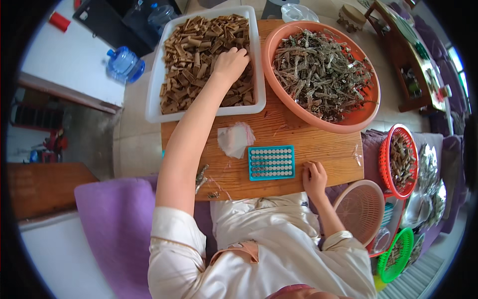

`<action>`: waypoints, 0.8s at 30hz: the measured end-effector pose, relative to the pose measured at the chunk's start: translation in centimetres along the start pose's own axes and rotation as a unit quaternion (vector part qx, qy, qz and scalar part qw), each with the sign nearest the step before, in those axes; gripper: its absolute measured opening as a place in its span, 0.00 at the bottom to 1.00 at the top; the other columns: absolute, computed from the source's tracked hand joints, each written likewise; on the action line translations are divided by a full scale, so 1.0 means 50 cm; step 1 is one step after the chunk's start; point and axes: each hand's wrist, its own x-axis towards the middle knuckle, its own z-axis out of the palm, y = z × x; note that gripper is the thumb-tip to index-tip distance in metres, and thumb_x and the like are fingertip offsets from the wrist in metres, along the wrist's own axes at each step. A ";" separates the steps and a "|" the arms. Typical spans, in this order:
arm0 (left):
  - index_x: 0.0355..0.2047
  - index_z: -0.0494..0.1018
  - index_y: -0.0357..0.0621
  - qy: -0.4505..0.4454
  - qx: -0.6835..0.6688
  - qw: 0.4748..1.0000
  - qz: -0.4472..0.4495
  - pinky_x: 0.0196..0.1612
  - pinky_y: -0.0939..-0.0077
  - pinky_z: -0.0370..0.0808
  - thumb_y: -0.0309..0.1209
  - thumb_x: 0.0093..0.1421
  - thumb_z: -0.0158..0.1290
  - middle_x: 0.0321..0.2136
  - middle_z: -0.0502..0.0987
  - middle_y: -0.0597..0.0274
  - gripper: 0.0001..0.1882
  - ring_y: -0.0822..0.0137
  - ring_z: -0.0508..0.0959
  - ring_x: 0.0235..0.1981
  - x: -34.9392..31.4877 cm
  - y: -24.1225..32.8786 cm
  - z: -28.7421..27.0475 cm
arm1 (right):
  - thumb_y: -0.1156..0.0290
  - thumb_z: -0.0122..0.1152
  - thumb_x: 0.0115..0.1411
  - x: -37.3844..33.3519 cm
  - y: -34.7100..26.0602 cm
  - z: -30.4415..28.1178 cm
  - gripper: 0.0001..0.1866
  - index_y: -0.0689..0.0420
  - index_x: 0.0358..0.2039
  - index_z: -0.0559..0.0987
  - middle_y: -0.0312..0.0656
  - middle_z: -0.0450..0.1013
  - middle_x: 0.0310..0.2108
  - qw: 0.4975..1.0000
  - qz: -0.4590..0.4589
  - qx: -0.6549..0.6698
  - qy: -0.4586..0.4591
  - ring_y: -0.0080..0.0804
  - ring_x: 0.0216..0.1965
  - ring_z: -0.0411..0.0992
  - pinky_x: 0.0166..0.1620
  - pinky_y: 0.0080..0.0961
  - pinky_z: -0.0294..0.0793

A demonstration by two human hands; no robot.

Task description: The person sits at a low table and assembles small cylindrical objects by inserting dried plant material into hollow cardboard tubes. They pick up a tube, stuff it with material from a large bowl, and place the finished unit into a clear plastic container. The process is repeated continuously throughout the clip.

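My left hand (231, 65) reaches into a white tub (152, 102) filled with short brown curled pieces, like dried bark or stalk (196, 60). Its fingers bend down among the pieces, and the fingertips are hidden. On the wooden table's near edge rests my right hand (314, 180), fingers curled in; whatever they may hold is out of sight. Left of that hand lies a small teal tray (272, 177) with rows of round, whitish, coin-like discs, some darker at the lower left. A thin clear plastic bag (236, 140) lies between this tray and the tub.
An orange basin (318, 124) heaped with crinkled dark wrapped bits stands at the far right of the table. Dried scraps (201, 178) lie near my left elbow. Beside me on the right are a red basket (383, 158), a pinkish basket (359, 209) and a green basket (409, 244).
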 end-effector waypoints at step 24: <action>0.31 0.70 0.43 0.033 -0.865 0.482 -0.137 0.30 0.87 0.61 0.23 0.49 0.52 0.26 0.64 0.71 0.07 0.79 0.63 0.27 -0.361 0.352 -0.132 | 0.66 0.53 0.53 0.602 0.213 -0.270 0.13 0.57 0.38 0.72 0.36 0.69 0.21 0.968 0.110 0.226 0.000 0.22 0.21 0.66 0.27 0.19 0.65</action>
